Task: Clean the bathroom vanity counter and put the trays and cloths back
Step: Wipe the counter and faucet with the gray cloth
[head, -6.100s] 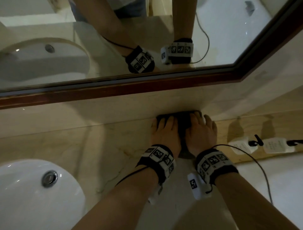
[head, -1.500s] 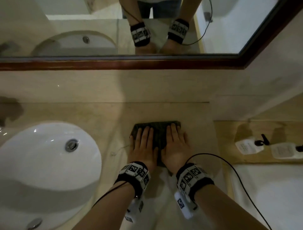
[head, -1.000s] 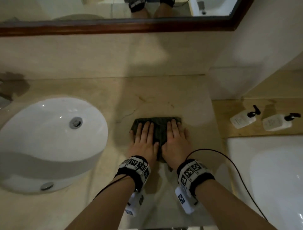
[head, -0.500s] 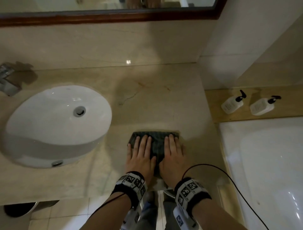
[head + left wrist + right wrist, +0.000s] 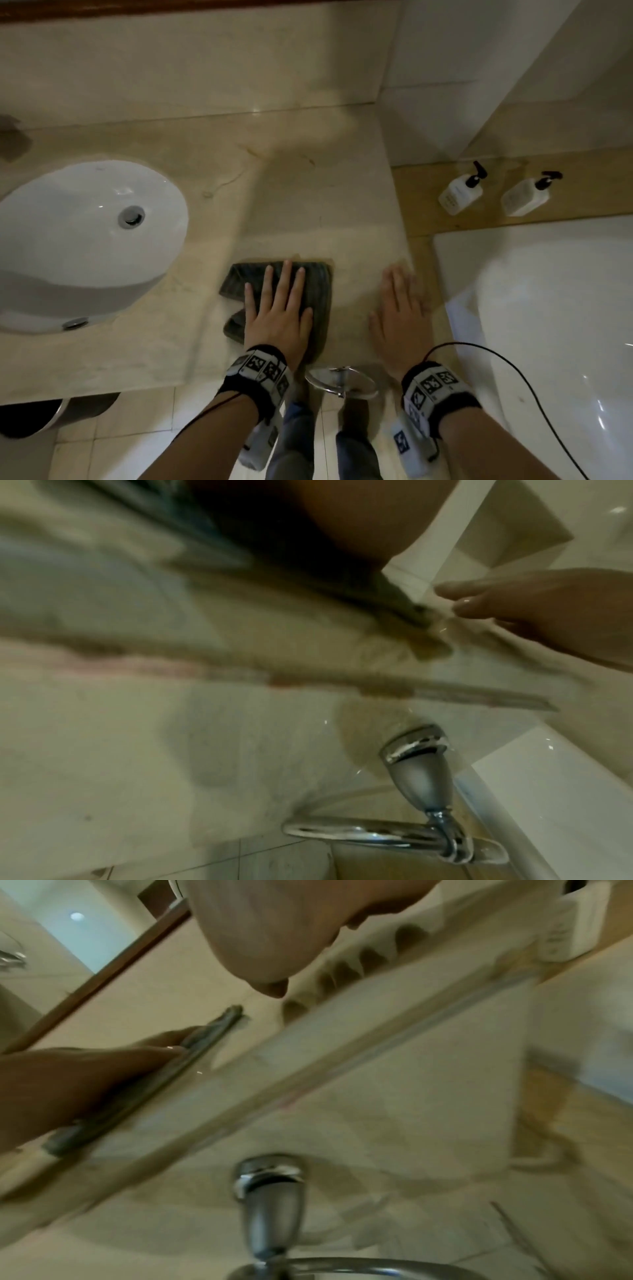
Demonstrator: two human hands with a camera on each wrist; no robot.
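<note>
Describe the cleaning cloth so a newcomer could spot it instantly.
Start at the white sink and move right along the beige counter. Near its front edge lies the dark green folded cloth, under the flat left hand: the only dark fabric there.

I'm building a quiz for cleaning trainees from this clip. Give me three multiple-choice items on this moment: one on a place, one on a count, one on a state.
1. Where does the dark cloth lie?
A. in the sink
B. on the counter, right of the sink
C. on the bathtub rim

2. How many white pump bottles stand on the wooden ledge?
A. two
B. three
C. four

3. How is the right hand placed?
A. gripping a bottle
B. pressing the cloth
C. flat on the bare counter, off the cloth

Key:
1 B: the cloth sits on the counter near its front edge, right of the sink.
2 A: only one bottle and a second bottle show.
3 C: its fingers lie straight on stone, while the left hand alone presses the cloth.
</note>
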